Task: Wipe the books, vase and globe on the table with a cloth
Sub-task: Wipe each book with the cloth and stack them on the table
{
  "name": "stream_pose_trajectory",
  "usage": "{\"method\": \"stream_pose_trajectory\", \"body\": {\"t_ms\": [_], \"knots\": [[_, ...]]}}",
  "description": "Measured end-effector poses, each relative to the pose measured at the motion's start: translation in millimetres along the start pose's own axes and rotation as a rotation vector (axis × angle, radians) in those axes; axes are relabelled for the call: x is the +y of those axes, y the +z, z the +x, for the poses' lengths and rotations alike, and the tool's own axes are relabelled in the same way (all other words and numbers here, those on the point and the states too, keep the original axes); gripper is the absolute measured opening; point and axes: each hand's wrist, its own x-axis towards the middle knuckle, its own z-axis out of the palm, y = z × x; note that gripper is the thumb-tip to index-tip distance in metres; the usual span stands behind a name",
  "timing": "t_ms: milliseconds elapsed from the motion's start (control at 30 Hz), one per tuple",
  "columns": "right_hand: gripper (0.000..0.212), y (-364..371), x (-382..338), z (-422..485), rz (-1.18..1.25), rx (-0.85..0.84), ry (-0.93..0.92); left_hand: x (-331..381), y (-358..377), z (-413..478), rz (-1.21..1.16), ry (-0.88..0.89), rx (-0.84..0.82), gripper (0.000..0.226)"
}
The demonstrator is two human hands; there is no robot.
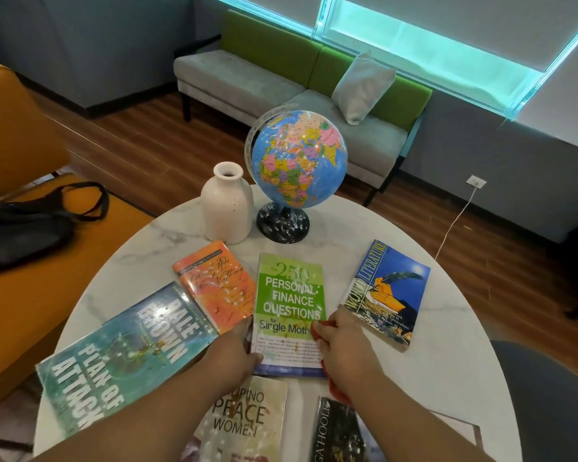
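Desk (pixel 431 361), round, white marble, carries everything. Globe (pixel 297 158) on a black base and white vase (pixel 227 205) stand side by side, well beyond both grips. Green finance book (pixel 289 295) lies flat between the grips. Left grip (pixel 234 355) clamps its lower left edge, fingers curled onto the cover. Right grip (pixel 344 341), closed round a red cloth (pixel 317 330), presses it on the book's lower right edge. Teal book (pixel 124 355) lies left of the left grip, World Literature book (pixel 387 291) just right of the right grip.
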Motion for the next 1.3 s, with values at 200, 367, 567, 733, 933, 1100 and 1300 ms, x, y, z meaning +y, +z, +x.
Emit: {"method": "stream_pose_trajectory", "body": {"t_ms": [200, 367, 567, 733, 933, 1100, 1300], "knots": [[0.018, -4, 4, -1, 0.006, -0.001, 0.033, 0, -1, 0, 0.003, 0.016, -0.004, 0.063], [0.013, -3, 1, -9, 0.010, -0.053, -0.029, -1, 0, -1, 0.002, 0.017, -0.003, 0.064], [0.035, 3, -12, -11, -0.151, -0.140, -0.172, 0, 0, 0, 0.011, 0.021, -0.005, 0.064], [0.032, 0, -18, -9, -0.112, -0.083, -0.134, 0, 0, 0, 0.024, 0.011, 0.002, 0.066], [0.031, 2, -18, -12, -0.078, -0.130, -0.153, 0, 0, 0, 0.030, -0.003, 0.009, 0.067], [0.036, 7, -35, -15, -0.127, -0.141, -0.236, 0, 0, 0, 0.043, -0.012, 0.016, 0.066], [0.030, 8, -41, -10, -0.036, -0.068, -0.131, 1, 1, 0, 0.020, -0.004, 0.003, 0.063]]}}
